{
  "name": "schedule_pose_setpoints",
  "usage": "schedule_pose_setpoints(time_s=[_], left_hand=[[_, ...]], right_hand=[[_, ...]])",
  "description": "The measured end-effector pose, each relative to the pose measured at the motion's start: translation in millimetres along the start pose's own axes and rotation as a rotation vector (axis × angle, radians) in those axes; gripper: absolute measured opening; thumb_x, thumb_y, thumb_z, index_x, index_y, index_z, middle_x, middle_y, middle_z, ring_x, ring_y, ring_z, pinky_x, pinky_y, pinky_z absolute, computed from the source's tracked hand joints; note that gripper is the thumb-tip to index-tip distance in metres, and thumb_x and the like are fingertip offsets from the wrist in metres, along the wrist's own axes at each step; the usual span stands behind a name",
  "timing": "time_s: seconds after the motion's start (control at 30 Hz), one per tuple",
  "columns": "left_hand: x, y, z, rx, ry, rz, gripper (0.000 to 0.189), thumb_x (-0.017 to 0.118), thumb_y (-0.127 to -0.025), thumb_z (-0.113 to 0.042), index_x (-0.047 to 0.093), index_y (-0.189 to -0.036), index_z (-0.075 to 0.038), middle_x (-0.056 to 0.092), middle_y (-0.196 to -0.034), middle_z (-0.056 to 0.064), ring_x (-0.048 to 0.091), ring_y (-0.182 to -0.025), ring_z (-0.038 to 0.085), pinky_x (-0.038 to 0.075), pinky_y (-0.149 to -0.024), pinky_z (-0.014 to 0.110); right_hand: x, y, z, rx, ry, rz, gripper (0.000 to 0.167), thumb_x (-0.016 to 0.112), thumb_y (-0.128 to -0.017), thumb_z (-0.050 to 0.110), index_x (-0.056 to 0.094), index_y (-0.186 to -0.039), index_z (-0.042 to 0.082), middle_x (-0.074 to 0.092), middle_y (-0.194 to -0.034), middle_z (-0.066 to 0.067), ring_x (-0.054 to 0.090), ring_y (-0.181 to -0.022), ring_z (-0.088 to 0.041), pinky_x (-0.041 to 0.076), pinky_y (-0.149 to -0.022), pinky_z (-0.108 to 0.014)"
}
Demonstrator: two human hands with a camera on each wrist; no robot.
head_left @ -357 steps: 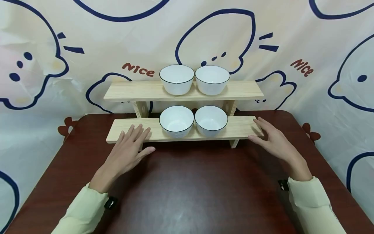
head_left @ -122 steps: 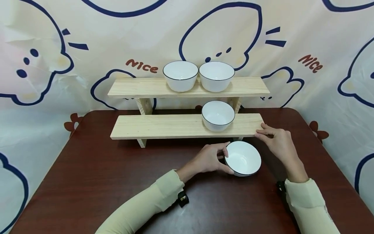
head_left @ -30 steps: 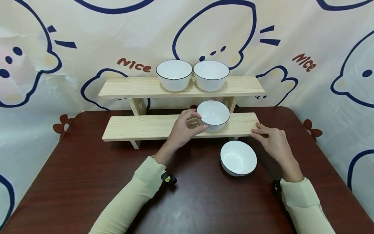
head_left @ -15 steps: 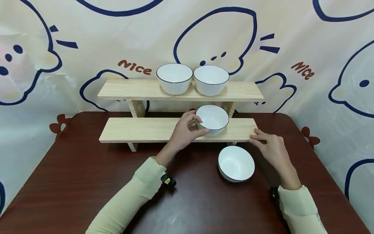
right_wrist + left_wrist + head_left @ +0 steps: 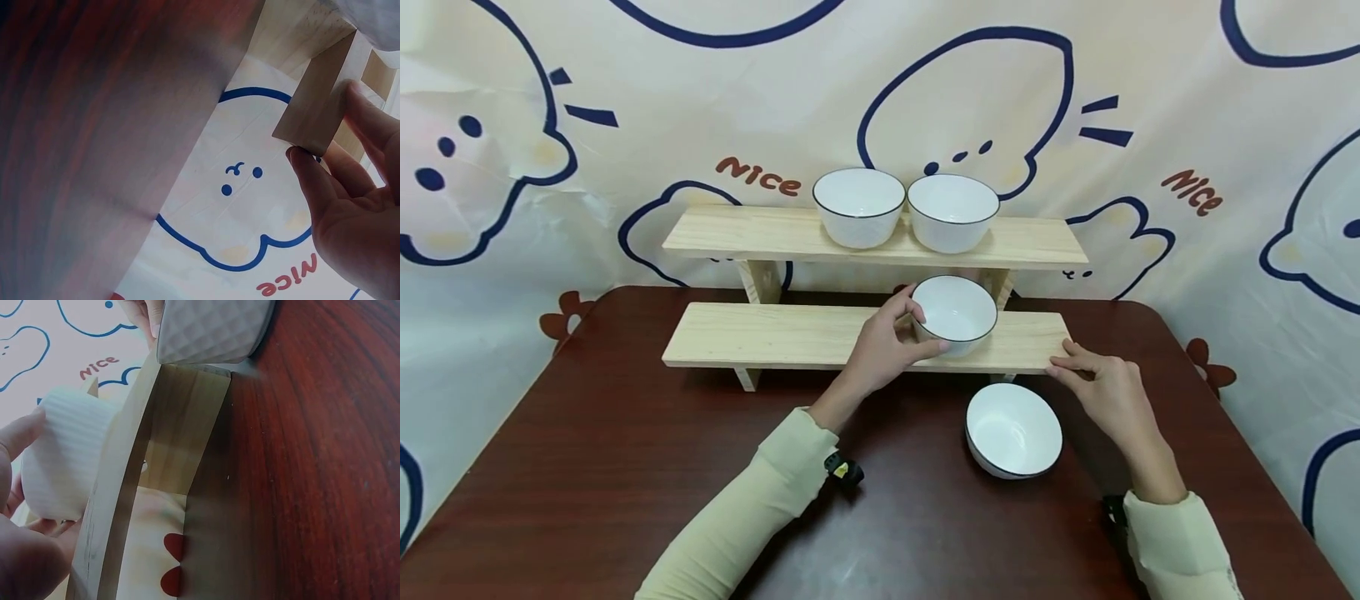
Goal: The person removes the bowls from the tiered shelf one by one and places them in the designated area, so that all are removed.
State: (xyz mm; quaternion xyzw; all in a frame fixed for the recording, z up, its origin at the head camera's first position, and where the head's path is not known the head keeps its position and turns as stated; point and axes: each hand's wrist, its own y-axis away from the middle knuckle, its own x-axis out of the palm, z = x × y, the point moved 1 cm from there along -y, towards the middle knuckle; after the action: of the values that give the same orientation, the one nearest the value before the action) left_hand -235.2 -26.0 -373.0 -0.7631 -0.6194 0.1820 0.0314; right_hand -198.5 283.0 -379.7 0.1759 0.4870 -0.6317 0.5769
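Note:
My left hand (image 5: 883, 343) grips the left side of a white dark-rimmed bowl (image 5: 958, 307) on the lower wooden shelf board (image 5: 760, 335). In the left wrist view, that bowl (image 5: 69, 450) shows a ribbed outside between thumb and fingers. My right hand (image 5: 1105, 392) pinches the right end of the lower board; in the right wrist view, the thumb and fingers lie on opposite faces of the board's end (image 5: 319, 106). A second white bowl (image 5: 1013, 432) stands on the table in front of the shelf, apart from both hands; its outside has a diamond pattern in the left wrist view.
Two more white bowls, a left one (image 5: 859, 208) and a right one (image 5: 953, 213), stand side by side on the upper board (image 5: 737, 232). The shelf stands on a dark reddish-brown table (image 5: 587, 467). Behind it hangs a printed cloth (image 5: 700, 100).
Earlier, the left hand moved one bowl from the lower board to the table, then took hold of the other lower bowl. Over the last second both hands keep their holds; the view shifts slightly.

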Motion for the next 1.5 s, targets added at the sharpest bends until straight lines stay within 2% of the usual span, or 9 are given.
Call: schedule_pose_setpoints(time_s=[0.2, 0.37, 0.53, 0.8, 1.17, 1.27, 1.37, 1.5], left_hand=[[-0.5, -3.1, -2.2, 0.021, -0.041, 0.000, 0.041, 0.089, -0.080, -0.014, 0.051, -0.094, -0.004, 0.034, -0.160, 0.014, 0.038, -0.143, 0.031, 0.045, -0.107, 0.046], [-1.6, -4.8, -3.4, 0.019, -0.064, 0.016, 0.042, 0.089, -0.080, -0.014, 0.050, -0.094, -0.005, 0.035, -0.159, 0.015, 0.037, -0.143, 0.031, 0.044, -0.108, 0.044], [-2.9, -2.3, -1.9, -0.007, -0.042, 0.021, 0.041, 0.088, -0.081, -0.013, 0.050, -0.096, -0.006, 0.033, -0.161, 0.014, 0.037, -0.144, 0.030, 0.044, -0.107, 0.041], [-2.5, 0.7, -1.7, -0.020, -0.012, 0.017, 0.041, 0.088, -0.080, -0.011, 0.051, -0.096, -0.007, 0.034, -0.160, 0.013, 0.039, -0.143, 0.031, 0.046, -0.106, 0.041], [0.2, -0.7, -0.3, -0.020, -0.015, 0.007, 0.044, 0.091, -0.077, -0.014, 0.050, -0.093, -0.007, 0.034, -0.161, 0.012, 0.042, -0.140, 0.028, 0.046, -0.105, 0.038], [-0.3, 0.3, 0.6, -0.027, -0.024, 0.008, 0.045, 0.091, -0.077, -0.015, 0.050, -0.093, -0.007, 0.035, -0.160, 0.011, 0.042, -0.140, 0.027, 0.047, -0.105, 0.038], [-0.8, 0.6, 0.3, -0.022, -0.037, 0.011, 0.045, 0.092, -0.077, -0.016, 0.051, -0.093, -0.006, 0.036, -0.160, 0.010, 0.042, -0.140, 0.027, 0.047, -0.104, 0.039], [-2.0, 0.2, -1.6, -0.026, -0.019, 0.010, 0.044, 0.092, -0.076, -0.014, 0.051, -0.092, -0.005, 0.036, -0.159, 0.012, 0.044, -0.138, 0.028, 0.049, -0.102, 0.038]], right_hand=[[-0.9, -3.1, -0.2, 0.002, 0.003, -0.001, 0.023, 0.081, -0.085, 0.004, 0.076, -0.106, -0.004, 0.063, -0.123, -0.029, 0.059, -0.111, -0.053, 0.050, -0.049, -0.027], [-1.1, -4.9, -1.0, 0.005, 0.003, -0.002, 0.024, 0.081, -0.085, 0.004, 0.076, -0.106, -0.005, 0.062, -0.124, -0.030, 0.059, -0.109, -0.054, 0.047, -0.045, -0.026], [0.1, -4.4, -0.8, 0.012, -0.005, 0.008, 0.024, 0.081, -0.086, 0.005, 0.076, -0.107, -0.005, 0.062, -0.125, -0.030, 0.059, -0.109, -0.054, 0.043, -0.041, -0.026], [-0.6, -1.6, -0.6, 0.022, 0.004, 0.016, 0.024, 0.081, -0.086, 0.006, 0.076, -0.107, -0.004, 0.062, -0.125, -0.029, 0.060, -0.110, -0.053, 0.047, -0.046, -0.025], [-0.7, -1.7, -1.8, 0.017, -0.013, 0.008, 0.024, 0.081, -0.085, 0.005, 0.076, -0.107, -0.004, 0.062, -0.125, -0.029, 0.061, -0.107, -0.052, 0.046, -0.044, -0.025], [0.3, -0.7, -3.1, 0.011, -0.009, 0.011, 0.023, 0.082, -0.085, 0.005, 0.076, -0.106, -0.004, 0.063, -0.124, -0.028, 0.061, -0.109, -0.052, 0.051, -0.049, -0.029], [1.2, 0.0, -4.2, 0.008, -0.003, 0.012, 0.023, 0.082, -0.085, 0.005, 0.077, -0.106, -0.004, 0.063, -0.124, -0.028, 0.060, -0.110, -0.051, 0.056, -0.055, -0.038], [0.4, -0.4, -4.1, 0.010, -0.003, 0.010, 0.023, 0.082, -0.085, 0.005, 0.077, -0.106, -0.004, 0.063, -0.124, -0.028, 0.060, -0.110, -0.051, 0.052, -0.048, -0.036]])
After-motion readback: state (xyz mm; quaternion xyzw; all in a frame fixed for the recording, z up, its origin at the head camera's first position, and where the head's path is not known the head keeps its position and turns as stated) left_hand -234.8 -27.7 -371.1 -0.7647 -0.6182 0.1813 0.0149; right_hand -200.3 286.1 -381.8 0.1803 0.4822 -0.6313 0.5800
